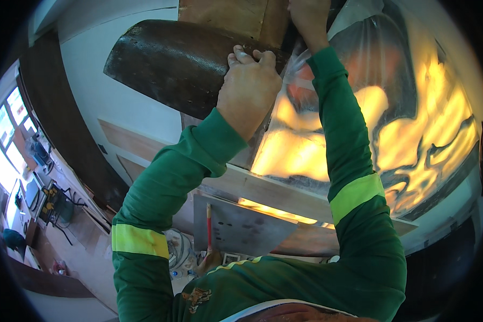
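My left hand [250, 88] lies on a dark brown, curved, glossy panel [169, 61], its fingers stretched over the surface near the panel's right end. Farther up, my right hand [309, 21] reaches to the top edge of the picture beside a brown wooden board [233, 21]. Its fingers are partly cut off there, so I cannot see what they grip or touch. Clear plastic sheeting [300, 86] hangs just below and to the right of it, over a large curved surface [413, 134] with bright yellow patches and dark streaks.
Below my arms are a pale wooden ledge [273, 188], a grey spotted sheet [241, 225] and an upright slim red stick [209, 228]. A dark curved post [80, 112] stands at left. Beyond it, tools and equipment [53, 201] stand near bright windows [5, 134].
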Demonstrator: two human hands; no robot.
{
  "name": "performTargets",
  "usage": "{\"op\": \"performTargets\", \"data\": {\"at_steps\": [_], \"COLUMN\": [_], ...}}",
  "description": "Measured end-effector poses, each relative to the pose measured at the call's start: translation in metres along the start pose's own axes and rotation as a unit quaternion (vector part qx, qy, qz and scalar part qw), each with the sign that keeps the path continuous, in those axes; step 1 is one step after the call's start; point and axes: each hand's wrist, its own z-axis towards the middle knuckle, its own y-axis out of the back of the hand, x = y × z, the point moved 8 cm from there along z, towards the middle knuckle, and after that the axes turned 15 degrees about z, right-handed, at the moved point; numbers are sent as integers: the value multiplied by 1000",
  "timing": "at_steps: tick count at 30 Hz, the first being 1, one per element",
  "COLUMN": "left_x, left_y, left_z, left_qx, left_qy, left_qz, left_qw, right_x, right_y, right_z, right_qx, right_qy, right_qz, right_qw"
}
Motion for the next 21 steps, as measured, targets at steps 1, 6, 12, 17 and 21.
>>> {"op": "performTargets", "data": {"at_steps": [1,6,12,17,21], "left_x": [0,1,2,1,0], "left_y": [0,-2,0,1,1], "left_z": [-1,1,2,5,5], "left_qx": [4,22,34,45,48], "left_qy": [-3,2,-24,-34,-37], "left_qz": [1,13,26,31,30], "left_qw": [1000,1000,999,998,998], "right_x": [1,-13,10,6,16], "right_y": [3,8,7,18,37], "right_z": [0,-12,-4,-5,-12], "right_qx": [-10,-33,-67,-70,-138], "right_qy": [-2,-246,2,-79,51], "right_qz": [2,138,-7,32,-36], "right_qw": [1000,959,998,994,988]}}
